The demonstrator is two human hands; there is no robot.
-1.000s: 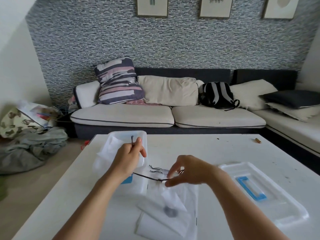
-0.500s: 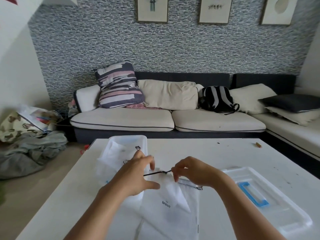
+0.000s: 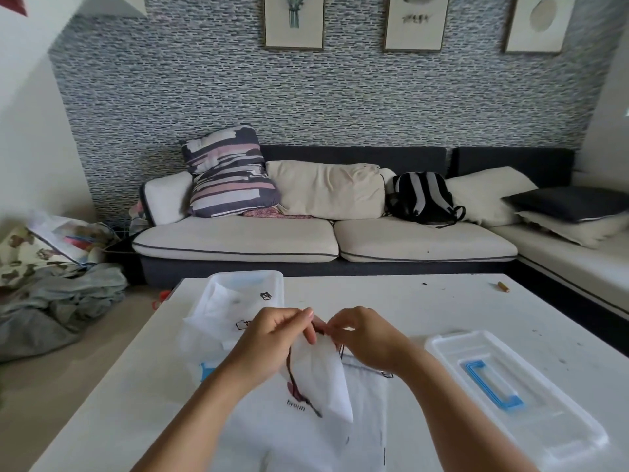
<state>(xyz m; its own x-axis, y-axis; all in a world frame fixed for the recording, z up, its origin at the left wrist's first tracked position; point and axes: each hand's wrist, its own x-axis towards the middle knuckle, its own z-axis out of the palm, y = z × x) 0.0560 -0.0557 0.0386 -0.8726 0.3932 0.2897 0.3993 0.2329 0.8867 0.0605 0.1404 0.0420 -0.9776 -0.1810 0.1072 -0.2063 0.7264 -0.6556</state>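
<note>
left hand pinches dark cord at pouch mouth | right hand pinches 3 o'clock lip | probably bagging: spread lips, feed slowly

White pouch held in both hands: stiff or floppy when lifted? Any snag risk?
Likely floppy: the white pouch hangs limp and folded below where the left hand and right hand pinch its top. Probably very light, since the fabric looks thin. Its dark cord dangles loose, so it may swing or snag.
</note>
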